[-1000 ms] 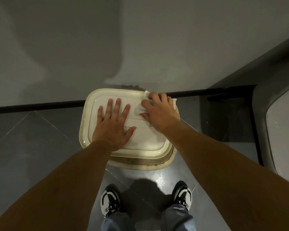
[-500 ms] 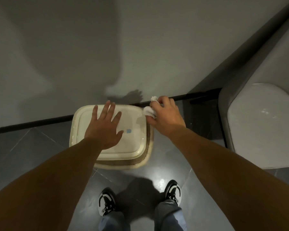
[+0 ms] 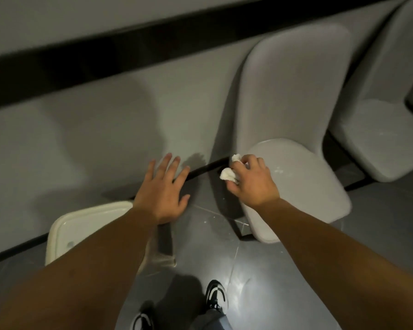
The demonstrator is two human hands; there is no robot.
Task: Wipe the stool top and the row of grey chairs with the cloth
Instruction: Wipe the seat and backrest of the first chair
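Change: both hands are lifted off the stool (image 3: 81, 225), which now lies low at the left; the view is swung toward the grey chairs (image 3: 296, 177).
Meaning: the stool is judged done, the chairs next.
Right hand (image 3: 250, 179): curled round the bunched white cloth (image 3: 227, 173), over the nearest seat's left edge.
Left hand (image 3: 163, 186): spread, holding nothing.
Seat: pale specks are visible.

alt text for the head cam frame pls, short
Seen from above, a person's right hand grips a crumpled white cloth over the seat of the nearest moulded grey chair, while the open left hand hovers with fingers spread. A cream rectangular plastic stool top sits lower left, partly behind the left forearm; a second grey chair stands right.
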